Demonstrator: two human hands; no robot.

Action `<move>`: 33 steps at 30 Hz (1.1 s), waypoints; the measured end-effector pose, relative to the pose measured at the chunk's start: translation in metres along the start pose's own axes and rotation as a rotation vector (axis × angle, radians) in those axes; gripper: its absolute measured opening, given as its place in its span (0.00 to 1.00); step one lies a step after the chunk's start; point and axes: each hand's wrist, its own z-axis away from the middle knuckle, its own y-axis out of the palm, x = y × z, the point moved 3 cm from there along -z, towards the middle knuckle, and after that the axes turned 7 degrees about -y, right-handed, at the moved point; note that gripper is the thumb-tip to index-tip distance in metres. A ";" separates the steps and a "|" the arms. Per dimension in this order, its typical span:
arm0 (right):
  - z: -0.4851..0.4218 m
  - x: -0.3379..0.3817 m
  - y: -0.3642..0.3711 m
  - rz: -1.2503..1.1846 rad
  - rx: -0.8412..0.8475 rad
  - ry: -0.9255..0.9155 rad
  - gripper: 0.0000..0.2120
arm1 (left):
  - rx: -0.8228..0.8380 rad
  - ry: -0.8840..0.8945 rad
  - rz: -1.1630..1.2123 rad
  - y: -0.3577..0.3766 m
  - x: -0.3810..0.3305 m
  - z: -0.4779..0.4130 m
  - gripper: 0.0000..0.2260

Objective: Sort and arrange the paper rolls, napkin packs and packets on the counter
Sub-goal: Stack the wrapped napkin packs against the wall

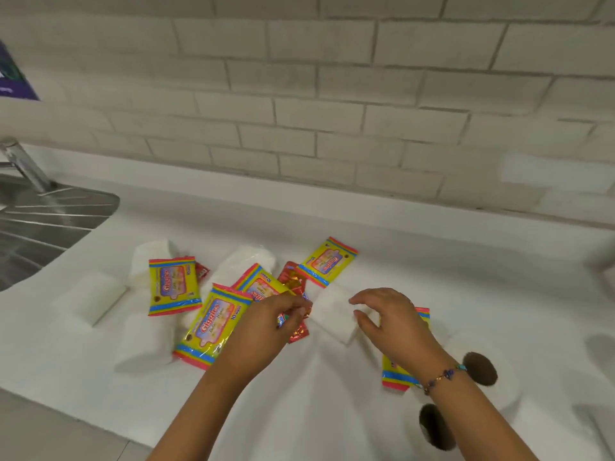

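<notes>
Paper rolls, napkin packs and small red packets lie scattered over the white worktop [432,261] in the head view, in front of a pale brick-tiled wall [332,94]. Four yellow packs with rainbow borders show their faces: one far pack [327,262] tilted near the wall side, one left pack [174,286] lying beside a white roll [149,261], one near pack [213,324] angled toward the viewer, and a middle pack [258,284] partly under the left hand [269,324]. A fifth pack [396,374] lies mostly hidden beneath the right forearm, which wears a beaded bracelet [444,375]. The left hand is pinched closed on a red packet [298,331], thumb and fingertips meeting at its upper edge, while another red packet [293,277] lies just behind it. The right hand [386,317] hovers half open, fingers curled, over a white folded napkin pack [332,314] (whether it touches the pack I cannot tell). More white rolls sit to the left: one at the far left [88,301], one near the front edge [146,341], and a wrapped one [244,261] behind the middle pack. Two rolls with dark cores [479,369] [436,427] stand at lower right. A steel sink [43,221] with a tap [23,164] occupies the left side.
</notes>
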 end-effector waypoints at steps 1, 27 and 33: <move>-0.008 0.006 0.007 0.011 0.029 -0.014 0.10 | -0.010 -0.005 -0.002 -0.007 0.008 -0.001 0.08; -0.230 0.026 0.202 -0.119 0.313 0.497 0.32 | -0.253 -0.360 0.017 -0.102 0.127 0.019 0.08; -0.223 0.045 0.166 -0.681 -0.017 0.428 0.27 | -0.226 -0.335 0.046 -0.101 0.124 0.012 0.07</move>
